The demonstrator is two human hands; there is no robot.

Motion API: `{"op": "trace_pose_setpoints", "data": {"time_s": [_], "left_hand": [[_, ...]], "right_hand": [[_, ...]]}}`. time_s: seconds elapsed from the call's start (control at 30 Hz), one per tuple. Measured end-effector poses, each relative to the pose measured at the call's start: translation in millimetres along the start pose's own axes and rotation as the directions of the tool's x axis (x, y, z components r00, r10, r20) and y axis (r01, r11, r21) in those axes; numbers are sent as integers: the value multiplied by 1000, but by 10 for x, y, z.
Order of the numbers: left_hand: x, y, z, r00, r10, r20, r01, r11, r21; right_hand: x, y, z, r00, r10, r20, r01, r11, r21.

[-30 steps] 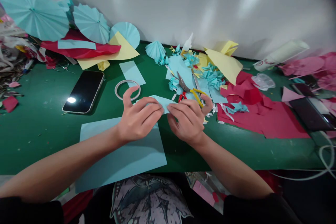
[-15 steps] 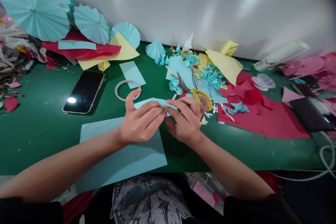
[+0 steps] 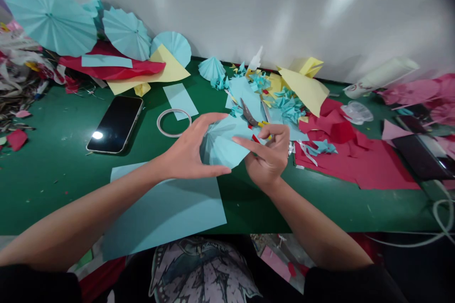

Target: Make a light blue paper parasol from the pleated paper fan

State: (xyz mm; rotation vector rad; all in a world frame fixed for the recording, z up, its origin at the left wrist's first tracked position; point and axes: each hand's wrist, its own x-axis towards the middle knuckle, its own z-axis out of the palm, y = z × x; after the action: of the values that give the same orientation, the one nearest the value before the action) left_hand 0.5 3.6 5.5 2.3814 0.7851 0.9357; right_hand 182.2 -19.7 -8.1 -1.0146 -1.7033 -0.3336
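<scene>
My left hand (image 3: 192, 151) curves around a light-blue pleated paper cone (image 3: 227, 144), its thumb along the near edge and its fingers along the far side. The cone's fluted hollow faces left, and it is held above the table. My right hand (image 3: 268, 156) is at the cone's right side, index finger laid on the paper and the other fingers curled; its thumb is mostly hidden. Just behind the right hand lie scissors (image 3: 250, 116) with yellow handles, partly covered by that hand. Below the left forearm is a large light-blue sheet (image 3: 177, 213).
A tape roll (image 3: 174, 123) lies near a phone (image 3: 115, 123). Pleated blue paper discs (image 3: 51, 19) stand at the back left. Blue scraps (image 3: 287, 102) and red sheets (image 3: 384, 165) spread to the right. A cable (image 3: 433, 213) loops at the right edge.
The left hand has gone from pinching the folded paper to cupping it, and the paper has turned so its pleated cone shape shows. The right hand has moved slightly right with its index finger extended.
</scene>
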Motion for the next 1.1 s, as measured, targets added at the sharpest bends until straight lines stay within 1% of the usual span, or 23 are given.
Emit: {"op": "trace_pose_setpoints", "data": {"time_s": [0.07, 0.17, 0.23, 0.3, 0.37, 0.47, 0.57, 0.7, 0.87, 1.0, 1.1], "left_hand": [[-9, -15, 23, 999, 15, 28, -15, 1000, 10], [-23, -20, 58, 1000, -10, -9, 10, 999, 46], [-30, -23, 73, 999, -28, -36, 31, 996, 78], [-39, -27, 86, 998, -40, -56, 47, 990, 133], [-50, -29, 102, 996, -40, -74, 54, 979, 198], [-66, -20, 136, 994, -28, -110, 57, 961, 270], [-80, -3, 174, 990, -9, -142, 54, 948, 312], [-99, 18, 209, 987, 5, -162, 54, 931, 360], [-117, 39, 222, 979, -10, -205, 90, 920, 382], [-121, 52, 218, 970, -38, -241, 132, 912, 389], [-121, 58, 222, 969, -37, -243, 133, 910, 392]], "right_hand": [[-21, -9, 6, 999, 48, 25, -49, 999, 24], [-51, -25, 1, 990, 117, 81, -125, 987, 103], [-63, -25, -17, 973, 163, 161, -193, 963, 186], [-70, -15, -36, 946, 203, 254, -273, 919, 283], [-74, -6, -40, 913, 264, 311, -367, 864, 344], [-76, -16, -11, 853, 391, 347, -504, 791, 346], [-77, -49, 29, 801, 475, 363, -591, 722, 359], [-83, -89, 50, 768, 531, 359, -638, 682, 357], [-91, -96, 46, 773, 543, 328, -633, 689, 352], [-89, -87, 38, 747, 558, 362, -664, 655, 361], [-93, -93, 42, 747, 578, 328, -664, 642, 383]]}}
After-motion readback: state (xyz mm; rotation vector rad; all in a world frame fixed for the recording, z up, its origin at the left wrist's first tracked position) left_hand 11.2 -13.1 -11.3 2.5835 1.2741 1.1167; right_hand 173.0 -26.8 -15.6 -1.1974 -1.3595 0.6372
